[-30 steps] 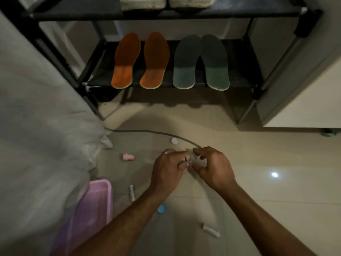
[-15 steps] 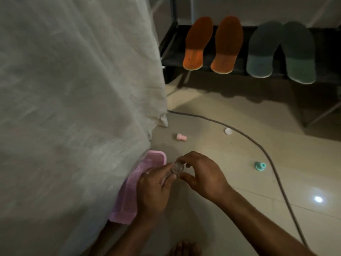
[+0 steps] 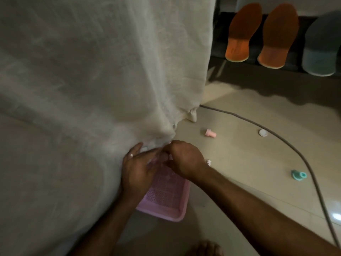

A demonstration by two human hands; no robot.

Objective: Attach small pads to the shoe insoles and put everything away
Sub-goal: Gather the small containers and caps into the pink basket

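My left hand [image 3: 137, 168] and my right hand [image 3: 185, 158] meet over the far end of a pink perforated tray [image 3: 168, 198] on the floor. Between their fingertips is a small pale, blurred piece [image 3: 163, 157]; the right fingers are curled around it, the left fingers lie straighter against it. Two orange insoles [image 3: 243, 34] and a grey-green insole [image 3: 322, 45] lie on the low black shelf [image 3: 217, 54] at the top right. Loose on the floor are a pink pad piece [image 3: 210, 133], a white round pad [image 3: 263, 133] and a teal piece [image 3: 299, 175].
A large white cloth [image 3: 92, 89] hangs over the left half of the view and partly covers the tray. A grey cable [image 3: 302, 156] curves across the tiled floor on the right. A small white item [image 3: 208, 162] lies beside my right wrist. A foot [image 3: 206, 248] shows at the bottom edge.
The view swung left and down. Both hands carried the small pale piece from the open floor over to the pink tray by the cloth.
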